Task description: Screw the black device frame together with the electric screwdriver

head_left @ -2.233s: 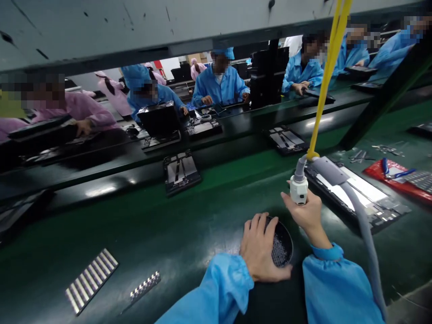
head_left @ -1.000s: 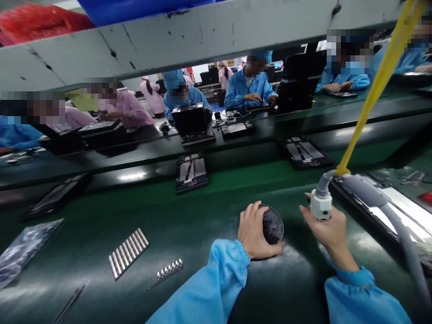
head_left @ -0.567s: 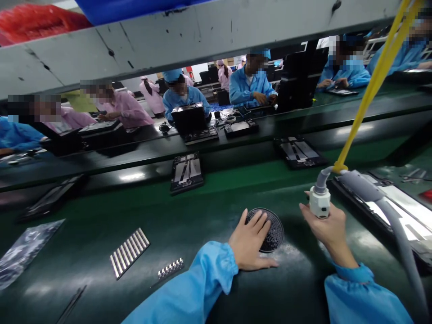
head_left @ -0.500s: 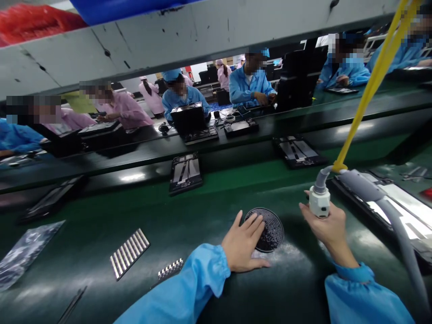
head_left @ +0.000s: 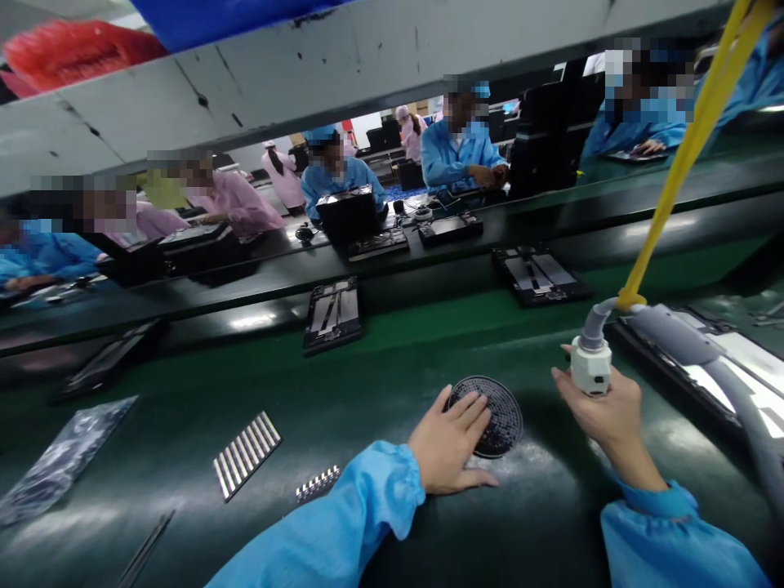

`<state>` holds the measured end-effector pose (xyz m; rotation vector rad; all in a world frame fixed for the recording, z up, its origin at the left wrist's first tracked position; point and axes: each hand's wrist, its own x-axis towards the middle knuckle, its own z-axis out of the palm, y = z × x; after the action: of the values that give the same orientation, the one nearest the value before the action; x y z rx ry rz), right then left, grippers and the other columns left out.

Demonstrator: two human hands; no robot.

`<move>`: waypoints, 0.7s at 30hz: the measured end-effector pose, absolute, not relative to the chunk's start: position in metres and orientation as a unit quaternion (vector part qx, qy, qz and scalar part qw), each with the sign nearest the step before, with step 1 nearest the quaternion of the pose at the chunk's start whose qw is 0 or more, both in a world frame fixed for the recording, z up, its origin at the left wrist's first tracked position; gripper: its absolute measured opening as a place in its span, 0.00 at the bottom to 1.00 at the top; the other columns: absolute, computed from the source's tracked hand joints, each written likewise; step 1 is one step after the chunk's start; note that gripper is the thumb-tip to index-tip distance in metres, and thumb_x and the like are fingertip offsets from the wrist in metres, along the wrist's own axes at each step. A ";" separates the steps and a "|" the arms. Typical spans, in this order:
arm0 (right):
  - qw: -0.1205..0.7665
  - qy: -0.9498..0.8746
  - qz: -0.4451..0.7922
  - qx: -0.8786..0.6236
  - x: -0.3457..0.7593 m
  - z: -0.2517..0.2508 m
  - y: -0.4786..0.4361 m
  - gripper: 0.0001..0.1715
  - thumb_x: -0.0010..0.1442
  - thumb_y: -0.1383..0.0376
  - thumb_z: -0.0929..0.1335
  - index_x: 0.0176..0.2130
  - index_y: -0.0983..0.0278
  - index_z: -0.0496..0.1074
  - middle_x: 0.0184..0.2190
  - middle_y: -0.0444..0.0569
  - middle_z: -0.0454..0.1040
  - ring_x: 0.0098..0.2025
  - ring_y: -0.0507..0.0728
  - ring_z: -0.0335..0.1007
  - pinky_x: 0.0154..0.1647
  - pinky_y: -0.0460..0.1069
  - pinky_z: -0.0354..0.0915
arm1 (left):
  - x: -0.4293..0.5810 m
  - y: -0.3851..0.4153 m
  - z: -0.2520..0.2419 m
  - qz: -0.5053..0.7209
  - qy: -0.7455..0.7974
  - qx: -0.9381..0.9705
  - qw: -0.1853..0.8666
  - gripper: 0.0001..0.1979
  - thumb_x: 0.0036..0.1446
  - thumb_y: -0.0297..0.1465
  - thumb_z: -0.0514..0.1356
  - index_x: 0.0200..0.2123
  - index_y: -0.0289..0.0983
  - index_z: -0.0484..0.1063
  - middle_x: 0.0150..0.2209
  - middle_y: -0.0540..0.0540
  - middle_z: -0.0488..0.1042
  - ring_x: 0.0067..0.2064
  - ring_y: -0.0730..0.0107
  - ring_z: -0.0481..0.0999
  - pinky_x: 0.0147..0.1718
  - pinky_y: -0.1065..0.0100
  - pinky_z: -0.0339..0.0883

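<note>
My left hand [head_left: 453, 441] lies palm down with fingers spread, its fingertips on a round black dish [head_left: 505, 416] of small dark pieces, probably screws. The thumb points right, along the dish's near edge. My right hand [head_left: 606, 412] is wrapped round an upright electric screwdriver [head_left: 591, 366] with a white top and a grey cable. A yellow strap [head_left: 674, 180] holds up the cable. The tool's lower end is hidden by my hand. Right of it lies an opened tablet-like device [head_left: 747, 359] with light panels inside, partly covered by the cable.
Left on the green bench are a striped strip sheet [head_left: 248, 455], a smaller strip piece [head_left: 317, 483], tweezers [head_left: 147, 549] and a plastic bag [head_left: 64, 461]. Opened devices [head_left: 334, 314] lie beyond, another [head_left: 539, 276] farther right. A grey beam [head_left: 380, 57] crosses above; co-workers sit opposite.
The view has shifted slightly, moving the bench things right in the picture. Against the bench, the two middle devices have slid a little left. Both hands keep their poses.
</note>
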<state>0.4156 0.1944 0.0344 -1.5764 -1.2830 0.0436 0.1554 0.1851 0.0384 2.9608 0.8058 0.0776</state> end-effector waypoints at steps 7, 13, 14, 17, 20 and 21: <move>0.523 -0.540 0.015 -0.659 0.413 0.037 0.195 0.13 0.48 0.54 0.69 0.25 0.62 0.70 0.17 0.44 0.69 0.18 0.53 0.64 0.22 0.48 0.61 | 0.149 0.171 0.034 0.037 0.186 0.981 0.050 0.41 0.63 0.56 0.41 0.65 0.28 0.53 0.65 0.37 0.57 0.67 0.53 0.53 0.66 0.46 0.39; 0.514 -0.542 0.012 -0.665 0.422 0.033 0.195 0.15 0.49 0.53 0.69 0.23 0.61 0.67 0.17 0.43 0.68 0.18 0.53 0.63 0.22 0.47 0.60 | 0.173 0.188 0.033 0.038 0.228 0.972 0.041 0.43 0.61 0.58 0.42 0.66 0.30 0.50 0.67 0.36 0.54 0.68 0.50 0.50 0.65 0.45 0.40; 0.515 -0.542 0.013 -0.665 0.421 0.033 0.195 0.15 0.49 0.53 0.69 0.23 0.61 0.67 0.17 0.43 0.68 0.19 0.52 0.63 0.22 0.47 0.60 | 0.168 0.190 0.034 0.034 0.243 0.969 0.039 0.44 0.61 0.58 0.43 0.66 0.30 0.50 0.67 0.36 0.53 0.68 0.49 0.49 0.65 0.45 0.39; 0.520 -0.539 0.017 -0.662 0.418 0.035 0.195 0.14 0.48 0.54 0.69 0.25 0.62 0.69 0.17 0.43 0.68 0.19 0.52 0.63 0.22 0.47 0.60 | 0.150 0.188 0.036 0.028 0.257 0.965 0.044 0.43 0.61 0.58 0.43 0.66 0.29 0.50 0.67 0.36 0.54 0.68 0.49 0.50 0.66 0.44 0.36; 0.522 -0.534 0.020 -0.665 0.417 0.037 0.195 0.13 0.48 0.55 0.69 0.26 0.62 0.71 0.16 0.42 0.67 0.18 0.52 0.63 0.21 0.47 0.61 | 0.145 0.179 0.034 0.033 0.211 0.975 0.059 0.41 0.62 0.55 0.44 0.65 0.29 0.53 0.65 0.36 0.57 0.68 0.51 0.51 0.66 0.45 0.35; 0.522 -0.533 0.021 -0.666 0.417 0.037 0.195 0.12 0.48 0.55 0.69 0.26 0.61 0.71 0.16 0.42 0.67 0.18 0.52 0.63 0.21 0.47 0.61 | 0.148 0.176 0.033 0.036 0.193 0.979 0.061 0.40 0.63 0.55 0.44 0.65 0.29 0.53 0.65 0.36 0.58 0.68 0.52 0.52 0.66 0.46 0.36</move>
<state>0.4167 0.1952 0.0372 -1.5942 -1.2758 0.0492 0.1479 0.1760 0.0330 2.9598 0.5836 0.1094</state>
